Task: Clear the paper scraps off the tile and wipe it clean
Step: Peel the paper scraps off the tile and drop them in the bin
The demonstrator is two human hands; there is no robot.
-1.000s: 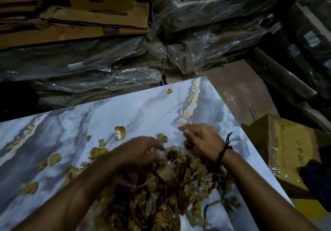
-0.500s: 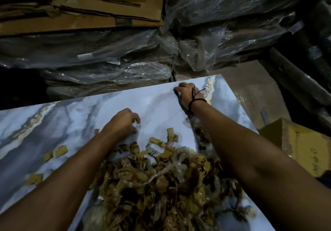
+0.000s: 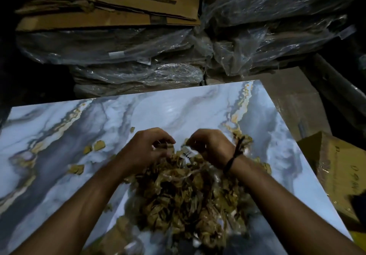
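Note:
A large marbled blue-white tile (image 3: 168, 112) with gold veins lies flat before me. A heap of brown paper scraps (image 3: 188, 197) mixed with clear plastic strips covers its near middle. My left hand (image 3: 146, 145) and my right hand (image 3: 212, 145), a black cord on its wrist, sit side by side at the far edge of the heap, fingers curled over scraps. Loose scraps (image 3: 99, 145) lie to the left, and another scrap (image 3: 76, 169) nearer me.
Plastic-wrapped stacks (image 3: 138, 76) and flattened cardboard (image 3: 118, 13) rise behind the tile. A yellow-brown carton (image 3: 336, 171) stands at the right edge, with brown board (image 3: 293, 100) beyond the tile's far right corner.
My right hand has come back from the tile's far edge to the heap. My left hand has moved right to meet it. The far scrap is gone from the top of the tile.

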